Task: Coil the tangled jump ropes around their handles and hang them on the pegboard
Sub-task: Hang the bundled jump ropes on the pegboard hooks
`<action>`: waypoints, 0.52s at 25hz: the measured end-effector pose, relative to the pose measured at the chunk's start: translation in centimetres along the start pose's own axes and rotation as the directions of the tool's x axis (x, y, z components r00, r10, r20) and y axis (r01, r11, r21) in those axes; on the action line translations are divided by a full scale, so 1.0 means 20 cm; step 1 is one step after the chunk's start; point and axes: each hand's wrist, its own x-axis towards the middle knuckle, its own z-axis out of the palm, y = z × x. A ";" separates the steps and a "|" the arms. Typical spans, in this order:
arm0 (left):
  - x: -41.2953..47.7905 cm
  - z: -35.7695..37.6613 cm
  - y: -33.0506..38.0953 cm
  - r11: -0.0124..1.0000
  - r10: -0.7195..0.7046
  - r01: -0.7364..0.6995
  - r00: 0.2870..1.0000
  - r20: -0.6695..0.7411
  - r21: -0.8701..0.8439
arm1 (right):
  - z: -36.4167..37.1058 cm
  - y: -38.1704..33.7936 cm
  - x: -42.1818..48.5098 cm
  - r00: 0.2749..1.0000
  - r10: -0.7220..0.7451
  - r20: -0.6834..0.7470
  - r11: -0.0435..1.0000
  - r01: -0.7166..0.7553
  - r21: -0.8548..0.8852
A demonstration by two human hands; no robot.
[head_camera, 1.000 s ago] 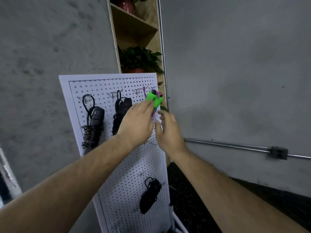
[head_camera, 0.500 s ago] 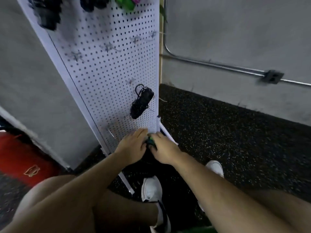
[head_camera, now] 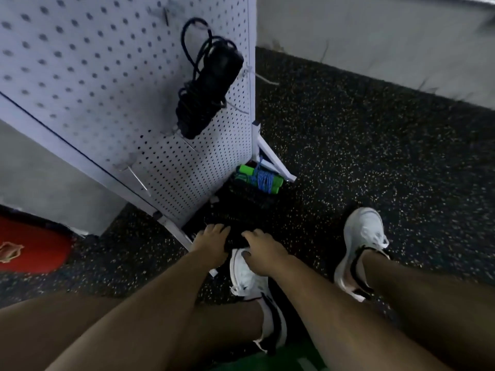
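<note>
From the head camera I am looking steeply down at the foot of a white pegboard (head_camera: 107, 76) that stands on a speckled black rubber floor (head_camera: 375, 156). Both of my arms reach down to a dark heap (head_camera: 232, 228) lying against the board's lower edge. It may be rope, but the blur will not let me say so. My left hand (head_camera: 211, 238) lies on the heap's left side with the fingers bent and close together, their tips on the dark material. My right hand (head_camera: 263, 250) lies on its right side, fingers curled over the heap's edge and the thumb down beside the toe of my left shoe (head_camera: 246, 274). I cannot tell whether either hand has closed round anything or is only touching it. A green-handled jump rope (head_camera: 258, 179), its blue cord wound round the handles, lies on the floor just beyond the heap, beside the board's white support leg (head_camera: 276, 162). A coiled black jump rope (head_camera: 206, 87) hangs low on the board near its right edge, and a bare metal hook (head_camera: 139, 178) sticks out lower left of it. My right shoe (head_camera: 361, 242) is planted well to the right, and a red mat (head_camera: 32, 247) shows at the left edge.
</note>
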 end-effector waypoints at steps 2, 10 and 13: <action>0.08 0.04 0.02 0.998 -0.002 0.003 1.000 -0.021 0.065 | 0.05 0.01 0.05 0.999 0.010 0.037 1.000 -0.010 -0.004; 0.05 0.02 0.01 0.991 0.118 -0.105 0.977 -0.177 0.079 | -0.03 0.04 0.04 0.984 0.059 -0.166 0.998 -0.054 0.035; -0.09 -0.10 0.04 0.972 0.234 -0.213 0.913 -0.335 0.100 | -0.14 0.01 -0.02 0.946 0.065 -0.317 0.997 -0.048 0.061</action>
